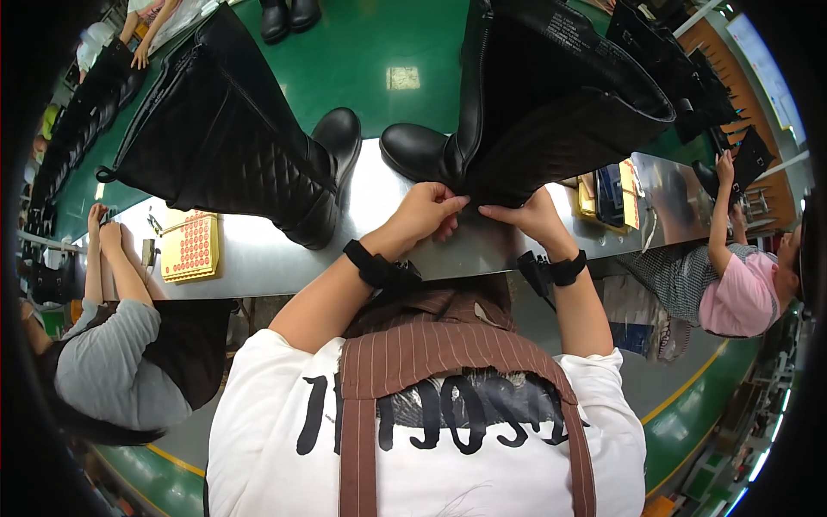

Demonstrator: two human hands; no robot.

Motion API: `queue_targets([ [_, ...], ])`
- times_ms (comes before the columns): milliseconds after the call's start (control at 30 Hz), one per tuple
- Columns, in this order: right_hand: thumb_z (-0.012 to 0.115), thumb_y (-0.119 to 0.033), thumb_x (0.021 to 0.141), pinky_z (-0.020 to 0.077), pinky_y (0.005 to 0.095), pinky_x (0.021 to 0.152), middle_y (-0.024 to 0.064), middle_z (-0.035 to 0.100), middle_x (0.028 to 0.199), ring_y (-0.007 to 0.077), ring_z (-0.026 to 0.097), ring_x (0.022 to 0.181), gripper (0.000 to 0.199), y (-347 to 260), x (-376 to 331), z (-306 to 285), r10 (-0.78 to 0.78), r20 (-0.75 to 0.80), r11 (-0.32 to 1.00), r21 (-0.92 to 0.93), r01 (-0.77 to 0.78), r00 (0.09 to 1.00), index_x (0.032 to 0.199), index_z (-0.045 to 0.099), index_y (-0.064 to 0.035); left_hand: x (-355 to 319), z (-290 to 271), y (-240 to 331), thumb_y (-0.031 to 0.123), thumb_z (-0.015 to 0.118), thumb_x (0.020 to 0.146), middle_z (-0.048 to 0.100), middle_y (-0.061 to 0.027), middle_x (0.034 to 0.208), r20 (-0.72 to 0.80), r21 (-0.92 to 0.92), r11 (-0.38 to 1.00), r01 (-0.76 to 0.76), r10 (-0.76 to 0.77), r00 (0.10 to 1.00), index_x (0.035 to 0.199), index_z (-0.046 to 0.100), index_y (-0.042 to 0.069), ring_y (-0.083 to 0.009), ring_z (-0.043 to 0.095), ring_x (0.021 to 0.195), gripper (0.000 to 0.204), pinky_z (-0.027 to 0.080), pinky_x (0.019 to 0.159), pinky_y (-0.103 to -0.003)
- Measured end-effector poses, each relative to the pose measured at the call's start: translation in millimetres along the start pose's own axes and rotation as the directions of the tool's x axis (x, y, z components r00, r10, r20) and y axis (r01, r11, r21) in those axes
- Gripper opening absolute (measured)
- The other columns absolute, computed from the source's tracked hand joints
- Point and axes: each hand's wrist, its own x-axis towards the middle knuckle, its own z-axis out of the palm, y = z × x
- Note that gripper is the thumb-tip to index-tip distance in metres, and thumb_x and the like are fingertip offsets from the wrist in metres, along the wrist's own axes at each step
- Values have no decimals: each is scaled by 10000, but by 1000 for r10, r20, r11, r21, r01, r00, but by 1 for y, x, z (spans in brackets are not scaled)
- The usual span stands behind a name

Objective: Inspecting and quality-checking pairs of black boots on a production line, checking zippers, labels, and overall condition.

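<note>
A tall black boot (551,112) stands on the metal table before me, its toe pointing left and its wide shaft leaning to the right. My left hand (422,215) is closed at the lower part of this boot, thumb and fingertips pinched together. Whatever sits between those fingertips is too small to make out. At the boot's near side, my right hand (536,222) grips it with the thumb in front, the other fingers partly hidden. To the left, a second black boot (233,138) with a quilted shaft stands tilted, touched by neither hand.
Stacked yellow cards with red marks (191,246) lie on the metal table (379,250) at left. A dark phone-like object (610,194) rests on yellow cards at right. Co-workers sit on both sides. Beyond runs a green surface (388,52) bearing more black boots (289,17).
</note>
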Motion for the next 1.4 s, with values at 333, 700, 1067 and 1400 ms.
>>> queue_targets([
  [333, 805, -71, 681, 517, 296, 798, 77, 720, 928, 167, 671, 854, 346, 6, -1, 8, -47, -132, 984, -175, 23, 990, 1003, 696, -6, -35, -4, 60, 240, 538, 995, 603, 9, 613, 228, -170, 985, 5, 34, 973, 859, 670, 47, -48, 517, 510, 271, 378, 492, -171],
  [700, 812, -59, 674, 472, 333, 937, 76, 656, 1152, 204, 615, 1067, 563, 15, -3, 14, -148, -180, 989, -36, 144, 973, 1203, 619, -46, -120, 21, 174, 237, 539, 978, 611, -50, 556, 241, -246, 935, -257, 316, 918, 817, 645, -9, -73, 532, 448, 313, 371, 422, -176],
  [1067, 670, -164, 652, 371, 409, 1021, 128, 582, 1160, 294, 546, 1078, 461, -202, -34, -43, -741, -250, 487, -839, 243, 623, 1101, 652, -59, -92, 25, 165, 270, 531, 991, 677, -71, 673, 329, -58, 889, -455, 447, 831, 893, 674, 4, -82, 586, 565, 317, 438, 554, -203],
  [1400, 727, -64, 694, 407, 415, 955, 44, 680, 907, 221, 597, 923, 365, -206, 2, -24, -714, 49, 256, -910, 326, 698, 1057, 708, -91, -92, 27, 161, 263, 563, 972, 640, -42, 637, 235, -59, 886, -459, 459, 857, 841, 668, 5, -75, 588, 561, 308, 440, 534, -190],
])
